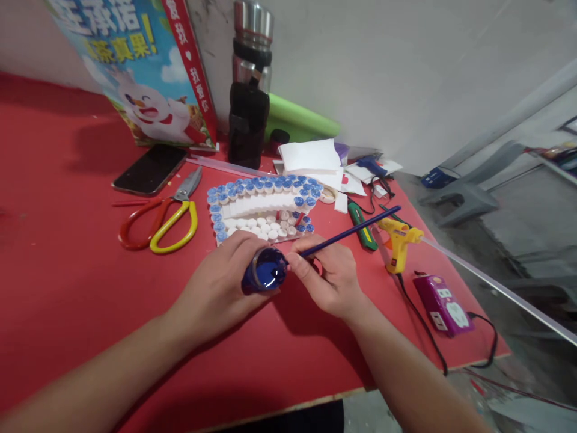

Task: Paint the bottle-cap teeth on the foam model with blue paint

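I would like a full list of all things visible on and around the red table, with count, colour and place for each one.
table: one, red, fills the view
paint jar: one, blue, open, in the left hand
brush: one, blue handle, in the right hand, tip at the jar
cap model: one, white and blue, behind the hands
scissors: one, red and yellow handles, left of the model
phone: one, black, behind the scissors
poster: one, colourful, leaning on the wall
bottle: one, steel and black, by the wall
green roll: one, behind the bottle
glue gun: one, yellow, right side
power strip: one, purple, right edge
left hand: one, around the jar
right hand: one, pinching the brush
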Available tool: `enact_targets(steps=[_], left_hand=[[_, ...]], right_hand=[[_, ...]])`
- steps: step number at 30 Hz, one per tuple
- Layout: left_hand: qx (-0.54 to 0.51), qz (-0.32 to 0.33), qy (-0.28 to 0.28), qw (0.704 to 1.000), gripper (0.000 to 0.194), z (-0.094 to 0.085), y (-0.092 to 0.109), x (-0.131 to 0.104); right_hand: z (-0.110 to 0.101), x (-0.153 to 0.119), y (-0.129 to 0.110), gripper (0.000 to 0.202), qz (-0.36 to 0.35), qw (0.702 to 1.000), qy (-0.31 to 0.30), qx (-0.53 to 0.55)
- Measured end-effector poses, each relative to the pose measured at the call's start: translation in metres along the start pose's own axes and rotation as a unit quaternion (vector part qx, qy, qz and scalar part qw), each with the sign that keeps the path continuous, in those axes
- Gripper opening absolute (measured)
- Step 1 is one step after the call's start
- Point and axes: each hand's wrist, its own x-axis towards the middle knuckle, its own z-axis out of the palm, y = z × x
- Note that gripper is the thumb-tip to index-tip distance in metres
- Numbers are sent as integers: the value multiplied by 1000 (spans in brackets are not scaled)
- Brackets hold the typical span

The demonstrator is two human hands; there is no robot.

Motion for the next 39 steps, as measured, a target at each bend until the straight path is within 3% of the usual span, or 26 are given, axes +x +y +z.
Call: enact_targets(steps=[12,23,26,30,32,39], left_hand=[[-3,-4,2,1000,37,1,0,1],[-2,-29,-15,999,44,0,1,1],[-3,-24,-15,1000,42,-1,2,1],[-8,-26,-20,999,42,-1,2,-1],[0,-24,-23,999,46,1,0,-3],[9,-20,-28,999,53,5,-3,-5]], right_hand=[[1,0,2,7,8,1000,-5,-6],[-13,0,-4,13,38,998,51,-16],[-15,-3,-2,11,72,994,81,10],[-18,-3,12,10,136,973,174,65],[-21,-1,22,12,148,966,209,38],[-21,5,42,17,104,976,122,-149]])
